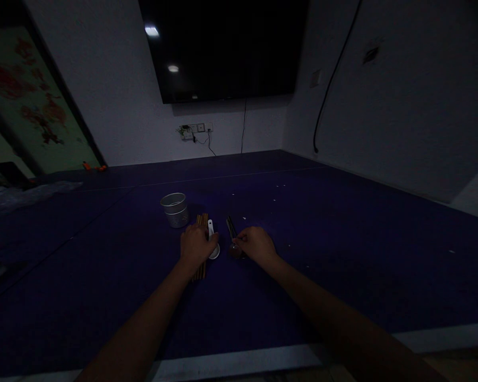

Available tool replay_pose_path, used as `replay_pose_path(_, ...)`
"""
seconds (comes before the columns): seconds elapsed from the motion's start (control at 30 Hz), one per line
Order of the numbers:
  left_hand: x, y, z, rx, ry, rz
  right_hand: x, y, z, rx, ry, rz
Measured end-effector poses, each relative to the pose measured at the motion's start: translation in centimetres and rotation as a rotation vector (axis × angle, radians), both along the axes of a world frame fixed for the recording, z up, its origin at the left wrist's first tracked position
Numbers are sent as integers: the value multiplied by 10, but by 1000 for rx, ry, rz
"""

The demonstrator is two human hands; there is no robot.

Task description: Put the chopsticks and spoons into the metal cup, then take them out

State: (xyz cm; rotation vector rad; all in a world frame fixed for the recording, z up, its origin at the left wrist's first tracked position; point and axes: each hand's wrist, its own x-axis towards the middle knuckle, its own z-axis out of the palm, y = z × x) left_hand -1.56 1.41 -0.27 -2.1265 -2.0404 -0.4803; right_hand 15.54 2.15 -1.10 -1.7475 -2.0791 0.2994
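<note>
My left hand [194, 245] lies palm down over a bundle of brown chopsticks [200, 274], with its thumb spread out to a white spoon [214, 254] beside them. The chopsticks' middle is hidden under that hand. To the right, my right hand [258, 244] pinches at a dark, shiny metal spoon [235, 251], closed near its bowl. Its slim handle [230, 226] points away from me; whether more than one spoon lies there I cannot tell. Behind my left hand stands an upright, open metal cup [177, 213].
Small white scraps [244, 218] are scattered on the dark purple surface [342, 239]. Crumpled clear plastic [27, 196] lies at far left. A wall-mounted screen [231, 48], sockets [199, 128] and a hanging black cable [330, 90] are at the back. A pale edge [239, 361] runs along the front.
</note>
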Motion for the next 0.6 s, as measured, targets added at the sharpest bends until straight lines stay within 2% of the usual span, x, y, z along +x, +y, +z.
replay_pose_path(0.13, 1, -2, 1, 53, 0, -6, 0, 0, 0, 0, -15, 14)
replay_pose_path(0.27, 5, -4, 1, 115, -30, -72, 0, 0, -1, 3, -9, 16)
replay_pose_path(0.6, 11, -5, -4, 91, -71, -425, -3, 0, -2, 0, -3, 58)
